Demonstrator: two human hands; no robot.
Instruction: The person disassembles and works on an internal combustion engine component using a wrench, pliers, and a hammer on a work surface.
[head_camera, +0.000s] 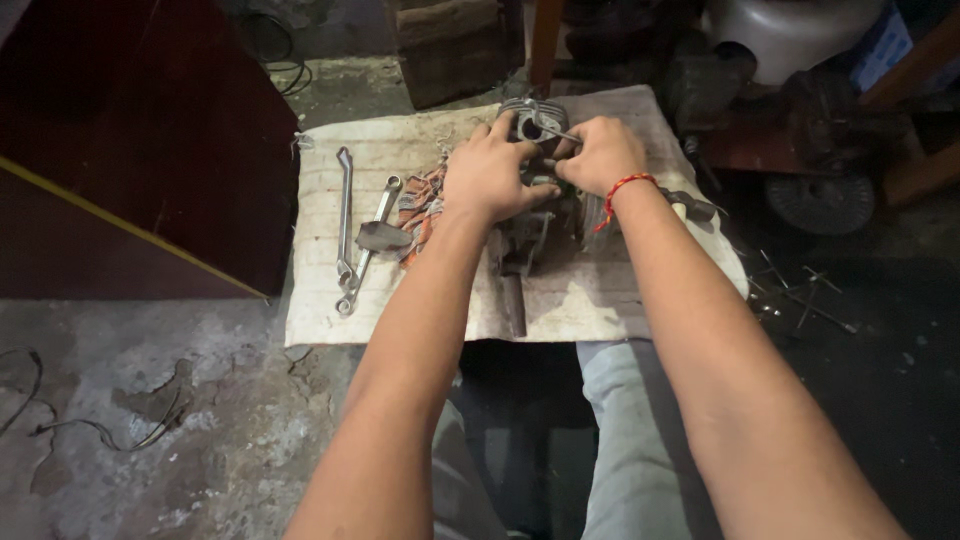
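Observation:
A grey metal engine part (528, 235) with cooling fins stands on a dirty white cloth (330, 170) spread on the floor. My left hand (488, 172) grips its upper left side. My right hand (600, 155), with a red thread band at the wrist, holds the upper right side. Both sets of fingers meet at the finned top (527, 118), where a thin metal rod (556, 131) sticks out between them. The lower body of the part shows between my forearms.
Two long wrenches (345, 215) (372, 235) and a small dark metal piece (382, 237) lie on the cloth's left half, next to a coil of orange-and-white wire (422, 205). A dark red cabinet (140, 140) stands left. Machine parts (820, 150) crowd the right; loose metal bits (810, 295) lie on the floor.

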